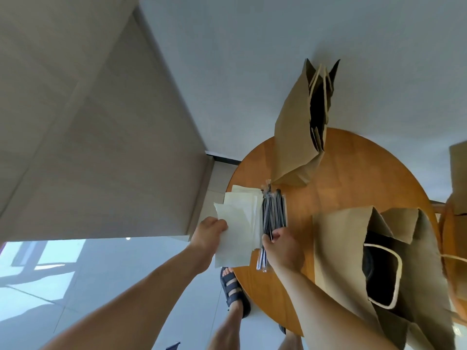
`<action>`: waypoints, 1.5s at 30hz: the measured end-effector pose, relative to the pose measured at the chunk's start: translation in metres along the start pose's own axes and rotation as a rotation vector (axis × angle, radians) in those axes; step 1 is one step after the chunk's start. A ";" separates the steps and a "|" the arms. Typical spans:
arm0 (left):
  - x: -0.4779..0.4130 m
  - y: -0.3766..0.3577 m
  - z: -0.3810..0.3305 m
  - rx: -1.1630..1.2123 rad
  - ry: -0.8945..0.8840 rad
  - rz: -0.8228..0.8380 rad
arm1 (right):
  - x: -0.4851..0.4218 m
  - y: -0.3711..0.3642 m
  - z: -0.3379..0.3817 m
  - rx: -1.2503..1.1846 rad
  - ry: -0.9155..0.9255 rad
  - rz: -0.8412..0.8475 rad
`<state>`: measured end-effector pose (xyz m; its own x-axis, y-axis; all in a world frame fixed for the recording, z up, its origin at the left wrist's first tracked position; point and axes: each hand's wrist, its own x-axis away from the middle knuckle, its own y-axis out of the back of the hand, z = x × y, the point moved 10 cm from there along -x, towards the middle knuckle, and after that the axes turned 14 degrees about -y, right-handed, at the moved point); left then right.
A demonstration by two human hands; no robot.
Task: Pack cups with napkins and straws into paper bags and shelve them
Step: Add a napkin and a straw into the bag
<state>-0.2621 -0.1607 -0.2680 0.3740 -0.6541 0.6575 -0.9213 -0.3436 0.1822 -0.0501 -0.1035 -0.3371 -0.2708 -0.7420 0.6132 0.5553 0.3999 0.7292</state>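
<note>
We stand at a round wooden table (353, 173), which spreads beyond and to the right of both our hands. Just right of our right forearm lies the biggest paper bag (417, 248), its mouth gaping toward us and a pale cord handle looped across the opening. Its inside is dark, with something round that we cannot make out. A second bag (295, 132) stands well beyond our hands, leaning, with its top open. A third bag (458, 178) shows only in part, far to the right of our right hand.

Between our hands lies the pile of napkins (249, 198), pale and fanned. Our left hand (208, 233) pinches one napkin (235, 238) by its left edge, and the sheet reaches out past the table's rim. Touching the pile's right side lie the dark straws (274, 210) in clear wrappers. Our right hand (283, 246) curls its thumb and fingers round their near ends; how many it holds we cannot tell. Our hands are apart, with the napkins between them. Below them, a foot in a dark sandal (233, 291) rests on the pale floor.
</note>
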 end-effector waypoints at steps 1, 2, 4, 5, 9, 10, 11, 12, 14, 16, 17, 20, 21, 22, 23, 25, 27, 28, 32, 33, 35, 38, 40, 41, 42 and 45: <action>0.000 0.001 0.000 -0.026 -0.007 0.004 | -0.002 -0.002 0.002 0.025 0.004 -0.011; -0.001 0.000 0.000 -0.053 -0.011 0.015 | -0.005 -0.006 0.003 0.044 0.007 -0.016; 0.000 -0.002 0.000 -0.102 -0.016 0.046 | -0.010 -0.011 0.005 0.059 0.009 -0.018; 0.000 -0.003 0.000 -0.119 -0.016 0.056 | -0.012 -0.013 0.006 0.071 0.006 -0.020; 0.001 -0.002 0.001 -0.153 -0.020 0.060 | -0.021 -0.018 0.003 0.103 -0.034 0.005; 0.000 -0.002 0.001 -0.161 -0.022 0.060 | -0.021 -0.019 0.002 0.107 -0.040 0.017; 0.001 -0.002 0.001 -0.166 -0.023 0.060 | -0.021 -0.019 0.002 0.101 -0.044 0.028; 0.001 -0.002 0.000 -0.167 -0.022 0.059 | -0.020 -0.018 0.001 0.082 -0.054 0.042; 0.002 -0.002 -0.002 -0.171 -0.024 0.048 | -0.017 -0.011 -0.001 0.000 -0.086 0.063; 0.003 -0.003 -0.007 -0.174 -0.039 0.042 | -0.010 -0.002 -0.001 -0.094 -0.098 0.084; 0.004 -0.004 -0.010 -0.171 -0.050 0.045 | -0.006 0.004 0.001 -0.136 -0.093 0.088; 0.010 -0.009 -0.025 -0.168 -0.099 0.063 | 0.013 0.030 0.011 -0.322 -0.066 0.085; 0.012 -0.011 -0.031 -0.159 -0.108 0.064 | 0.022 0.040 0.018 -0.402 -0.039 0.096; 0.015 -0.012 -0.036 -0.142 -0.114 0.058 | 0.032 0.050 0.026 -0.458 0.004 0.107; 0.019 -0.013 -0.043 -0.117 -0.121 0.049 | 0.044 0.061 0.037 -0.486 0.062 0.116; 0.028 -0.015 -0.059 -0.062 -0.136 0.037 | 0.067 0.079 0.056 -0.499 0.173 0.142; 0.038 -0.020 -0.075 -0.017 -0.160 0.065 | 0.084 0.095 0.070 -0.493 0.237 0.165; 0.044 -0.023 -0.084 0.009 -0.176 0.079 | 0.091 0.104 0.075 -0.480 0.257 0.165; 0.065 -0.030 -0.113 0.128 -0.229 0.105 | 0.112 0.140 0.092 -0.487 0.331 0.151; 0.070 -0.031 -0.120 0.154 -0.244 0.113 | 0.115 0.148 0.094 -0.496 0.336 0.147; 0.081 -0.032 -0.131 0.180 -0.285 0.111 | 0.121 0.161 0.095 -0.500 0.350 0.130; 0.099 -0.036 -0.146 0.188 -0.360 0.108 | 0.131 0.175 0.095 -0.488 0.404 0.099; 0.112 -0.039 -0.157 0.170 -0.406 0.094 | 0.141 0.187 0.094 -0.489 0.432 0.081; 0.118 -0.039 -0.165 0.167 -0.430 0.082 | 0.148 0.197 0.095 -0.493 0.449 0.065; 0.125 -0.040 -0.174 0.165 -0.460 0.077 | 0.156 0.210 0.096 -0.505 0.464 0.044; 0.151 -0.047 -0.213 0.164 -0.575 0.128 | 0.172 0.257 0.094 -0.583 0.500 -0.044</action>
<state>-0.1849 -0.0998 -0.0215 0.3016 -0.9402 0.1585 -0.9512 -0.3080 -0.0174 -0.0280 -0.0775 -0.0161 0.0085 -0.9613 0.2754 0.9145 0.1189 0.3866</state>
